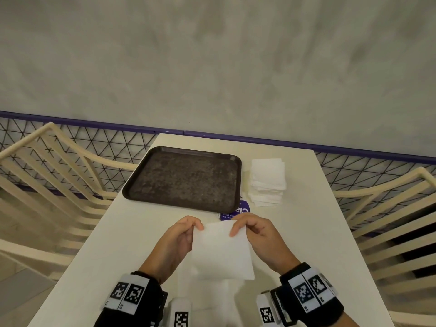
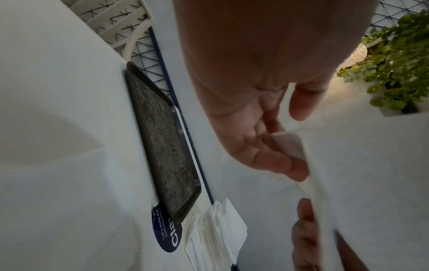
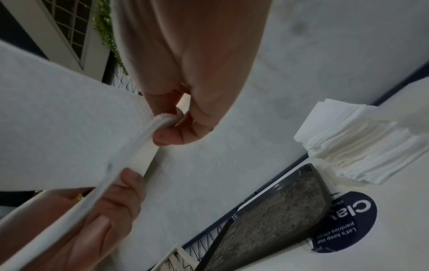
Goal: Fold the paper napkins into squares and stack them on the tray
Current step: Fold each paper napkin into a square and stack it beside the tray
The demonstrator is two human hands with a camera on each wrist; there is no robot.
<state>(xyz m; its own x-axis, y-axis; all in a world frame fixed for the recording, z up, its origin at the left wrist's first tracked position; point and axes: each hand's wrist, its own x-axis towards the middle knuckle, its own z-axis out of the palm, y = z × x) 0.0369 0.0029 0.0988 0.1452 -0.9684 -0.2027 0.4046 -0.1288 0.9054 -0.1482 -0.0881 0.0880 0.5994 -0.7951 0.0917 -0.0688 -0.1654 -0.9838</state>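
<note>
Both hands [image 1: 179, 237] [image 1: 256, 232] pinch a soft white square napkin [image 1: 221, 251].

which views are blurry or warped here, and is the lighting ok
Head view: sharp enough but dim, wide-angle bending of the table edges and chairs; tray and napkin stack legible. Left wrist view: left hand close and soft, held napkin smeared. Right wrist view: right hand blurred, napkin edge streaked, sticker text readable.
</note>
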